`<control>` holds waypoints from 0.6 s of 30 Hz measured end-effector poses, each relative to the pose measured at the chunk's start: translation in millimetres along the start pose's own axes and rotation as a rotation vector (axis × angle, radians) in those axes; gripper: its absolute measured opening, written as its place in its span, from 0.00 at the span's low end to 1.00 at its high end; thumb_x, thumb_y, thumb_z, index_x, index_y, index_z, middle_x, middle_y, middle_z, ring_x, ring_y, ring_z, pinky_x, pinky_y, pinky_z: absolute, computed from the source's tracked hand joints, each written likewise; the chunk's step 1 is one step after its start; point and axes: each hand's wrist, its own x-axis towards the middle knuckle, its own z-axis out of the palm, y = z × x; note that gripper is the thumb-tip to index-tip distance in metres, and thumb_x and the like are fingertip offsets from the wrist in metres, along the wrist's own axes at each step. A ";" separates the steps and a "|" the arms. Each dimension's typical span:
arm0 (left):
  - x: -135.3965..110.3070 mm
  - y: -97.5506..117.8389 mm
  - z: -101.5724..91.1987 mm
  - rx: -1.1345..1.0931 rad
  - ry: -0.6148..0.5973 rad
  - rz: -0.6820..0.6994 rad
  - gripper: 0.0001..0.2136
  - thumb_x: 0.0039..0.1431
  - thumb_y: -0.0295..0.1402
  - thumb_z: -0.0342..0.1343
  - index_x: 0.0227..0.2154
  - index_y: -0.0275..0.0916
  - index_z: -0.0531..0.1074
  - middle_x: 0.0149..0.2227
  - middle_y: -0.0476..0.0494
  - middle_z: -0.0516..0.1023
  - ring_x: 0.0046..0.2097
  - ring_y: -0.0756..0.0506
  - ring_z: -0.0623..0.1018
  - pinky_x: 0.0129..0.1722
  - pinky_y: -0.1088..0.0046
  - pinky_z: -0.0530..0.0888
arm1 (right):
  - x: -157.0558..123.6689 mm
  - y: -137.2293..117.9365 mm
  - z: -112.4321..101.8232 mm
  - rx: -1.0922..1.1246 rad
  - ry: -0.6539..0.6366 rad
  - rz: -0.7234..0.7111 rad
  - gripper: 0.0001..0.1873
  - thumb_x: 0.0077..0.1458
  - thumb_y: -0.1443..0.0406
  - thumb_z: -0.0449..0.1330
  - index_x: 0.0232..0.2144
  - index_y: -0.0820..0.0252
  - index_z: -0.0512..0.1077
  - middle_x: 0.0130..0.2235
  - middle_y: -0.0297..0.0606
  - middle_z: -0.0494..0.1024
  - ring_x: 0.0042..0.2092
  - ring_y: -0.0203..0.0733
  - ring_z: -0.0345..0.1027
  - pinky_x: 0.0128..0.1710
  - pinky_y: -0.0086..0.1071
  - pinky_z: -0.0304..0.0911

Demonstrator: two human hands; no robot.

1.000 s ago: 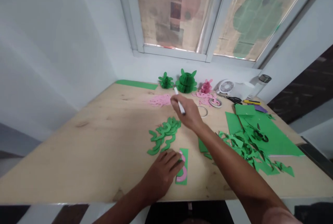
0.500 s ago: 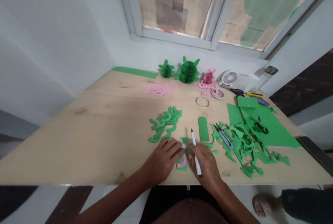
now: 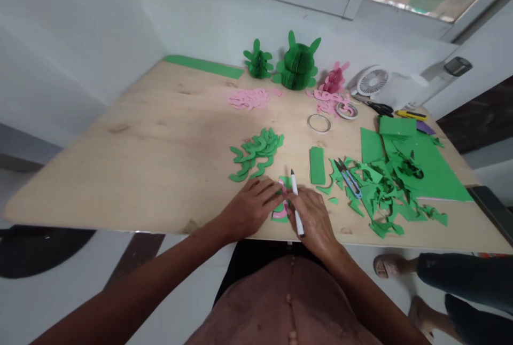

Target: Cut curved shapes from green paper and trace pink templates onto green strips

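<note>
My left hand (image 3: 251,208) lies with its fingers stretched over a pink curved paper piece (image 3: 280,211), pressing it onto a small green paper strip (image 3: 285,180). Close on the right, my right hand (image 3: 315,216) holds a white pen (image 3: 295,187) between its fingers, dark tip pointing away from me. Its fingertips touch the edge of the same pink piece, which both hands partly cover. Just beyond my left hand is a pile of green wavy cut-outs (image 3: 258,153). A green paper rectangle (image 3: 317,165) lies ahead of my right hand.
Blue thread snips (image 3: 349,180) lie among green scraps (image 3: 380,195) at right, by green sheets (image 3: 435,174). Farther back are pink cut-outs (image 3: 250,98), tape rolls (image 3: 347,110), paper honeycomb figures (image 3: 297,64) and a white fan (image 3: 372,80). Another person's legs (image 3: 444,275) show at lower right.
My view has tilted down, so the table sits higher in the picture. The right hand has shifted nearer the left, its fingertips now over the pink piece, the pen still in it.
</note>
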 end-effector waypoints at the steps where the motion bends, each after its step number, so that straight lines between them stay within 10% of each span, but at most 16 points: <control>1: 0.0 -0.2 0.0 0.000 -0.005 0.000 0.17 0.65 0.28 0.45 0.54 0.39 0.68 0.54 0.38 0.72 0.54 0.40 0.68 0.53 0.56 0.65 | -0.1 0.1 0.5 -0.013 -0.008 0.001 0.15 0.61 0.71 0.52 0.50 0.59 0.68 0.48 0.48 0.75 0.54 0.51 0.64 0.50 0.46 0.60; 18: 1.7 -1.3 -1.6 -0.018 0.026 -0.026 0.15 0.63 0.25 0.45 0.49 0.32 0.70 0.52 0.38 0.74 0.54 0.41 0.70 0.54 0.59 0.65 | -0.6 0.6 3.1 -0.063 -0.039 -0.034 0.17 0.62 0.70 0.53 0.52 0.60 0.69 0.48 0.49 0.76 0.55 0.53 0.62 0.50 0.48 0.60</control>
